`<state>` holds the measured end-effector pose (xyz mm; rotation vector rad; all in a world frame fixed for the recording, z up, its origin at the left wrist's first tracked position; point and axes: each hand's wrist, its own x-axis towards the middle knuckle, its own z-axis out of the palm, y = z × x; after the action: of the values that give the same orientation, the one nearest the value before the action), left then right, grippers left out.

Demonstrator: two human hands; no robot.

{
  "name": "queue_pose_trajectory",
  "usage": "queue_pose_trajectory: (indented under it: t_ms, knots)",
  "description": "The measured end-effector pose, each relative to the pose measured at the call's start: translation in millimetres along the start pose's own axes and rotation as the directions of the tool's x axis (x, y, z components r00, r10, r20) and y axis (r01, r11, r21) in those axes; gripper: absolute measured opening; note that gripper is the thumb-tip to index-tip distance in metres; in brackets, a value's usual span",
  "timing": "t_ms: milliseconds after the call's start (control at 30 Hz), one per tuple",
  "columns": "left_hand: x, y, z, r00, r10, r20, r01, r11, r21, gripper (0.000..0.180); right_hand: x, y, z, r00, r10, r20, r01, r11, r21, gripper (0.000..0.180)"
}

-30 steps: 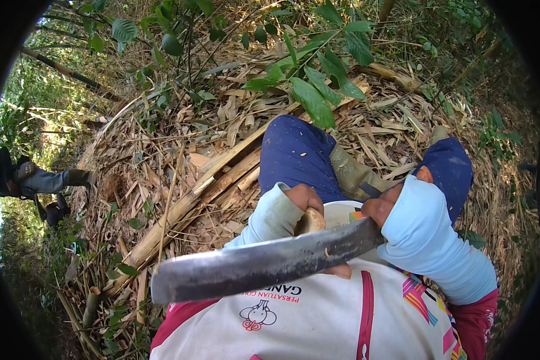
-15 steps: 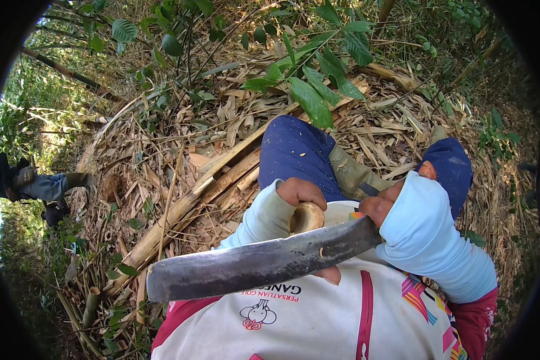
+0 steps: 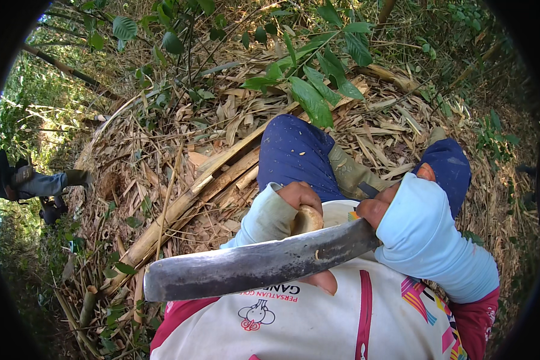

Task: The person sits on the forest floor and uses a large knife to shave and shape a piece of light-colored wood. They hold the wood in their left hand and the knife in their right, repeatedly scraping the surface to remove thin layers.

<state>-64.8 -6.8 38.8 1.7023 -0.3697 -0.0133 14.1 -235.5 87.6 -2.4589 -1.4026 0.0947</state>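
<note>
A machete with a broad dark blade (image 3: 252, 268) and a brighter upper edge lies crosswise in front of my chest, its blunt tip pointing left. My right hand (image 3: 379, 208) is closed round its handle end, and the handle is mostly hidden by the hand. My left hand (image 3: 301, 193) grips a pale tan, round-ended piece (image 3: 307, 220) that looks like bamboo. That piece sits just behind the blade, which hides its lower part. Below the blade the left thumb (image 3: 322, 281) sticks out. Whether blade and piece touch, I cannot tell.
Split bamboo poles (image 3: 180, 207) lie slantwise on dry leaf litter (image 3: 222, 123) left of my bent legs (image 3: 297, 150). A leafy green branch (image 3: 318, 90) hangs ahead of my knees. Cut stumps (image 3: 89, 306) stand at lower left. Another person (image 3: 45, 183) is at far left.
The machete has shifted slightly left and down, and the left thumb has moved a little left with it. Both grips look the same. The person at far left has moved slightly.
</note>
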Motion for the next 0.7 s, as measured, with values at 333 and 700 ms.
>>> queue_pose_trajectory:
  t_ms: [333, 700]
  knots:
    - [6.2, -5.3, 2.5, 0.992, 0.125, 0.030, -0.128, 0.983, 0.128, 0.075, -1.8, -1.8, 1.5, 1.000, 0.014, -0.003, -0.014, 0.999, 0.042, 0.014]
    - [6.2, -47.3, -21.2, 0.889, -0.120, 0.441, 0.305, 0.875, -0.377, 0.028, 1.2, -4.5, -9.5, 0.997, 0.036, 0.063, -0.033, 0.999, -0.036, 0.014]
